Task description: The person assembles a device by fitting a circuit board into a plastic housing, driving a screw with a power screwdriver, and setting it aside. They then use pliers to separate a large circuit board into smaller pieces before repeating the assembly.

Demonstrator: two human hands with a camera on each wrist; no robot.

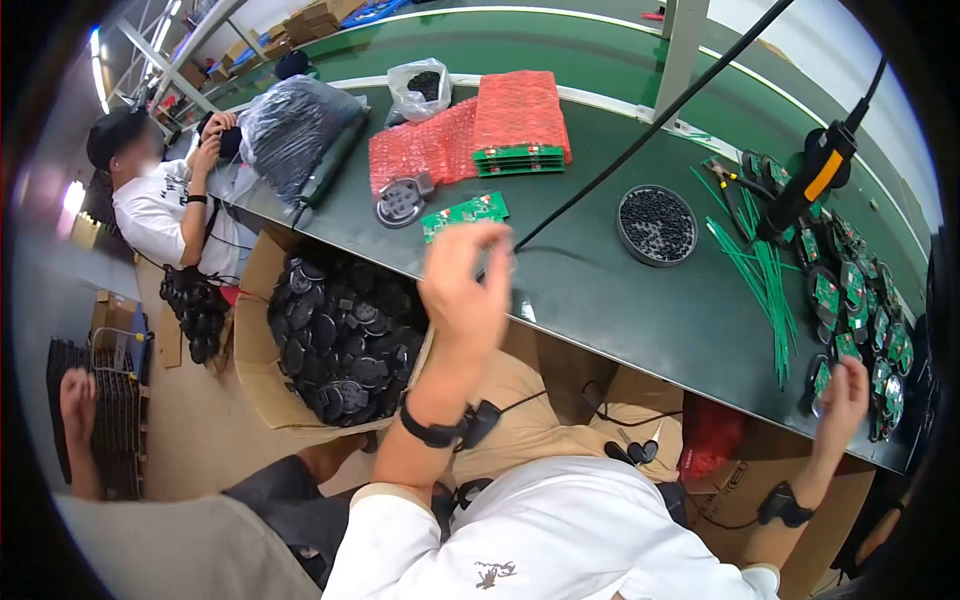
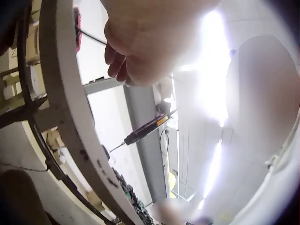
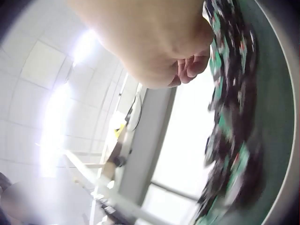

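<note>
Two bare hands hang before us, near the front edge of a dark green, smooth-topped table (image 1: 590,300). The left hand (image 1: 465,290), around the middle of the head view, has bent fingers with the thumb close to them; whether something small is pinched there, we cannot tell. At twelve o'clock from it lies a flat green circuit board with pale and red parts (image 1: 466,214), and at eleven o'clock a round black plastic casing (image 1: 403,202). The right hand (image 1: 843,405), at four o'clock in that view, has loosely curled fingers, and we see nothing in them. At one o'clock from it, near by, spreads a heap of round black plastic units with green boards (image 1: 853,283); at twelve o'clock, farther off, hangs a black electric screwdriver with a yellow-orange band (image 1: 815,180). We judge each unit light and stiff, its casing smooth enough to slip a little, its bare board the fragile side, so we would take it by the black rim and keep fingertips off the components. The flat board should feel lighter again, rigid yet easily harmed by bending, and we would lift it by two opposite edges
</note>
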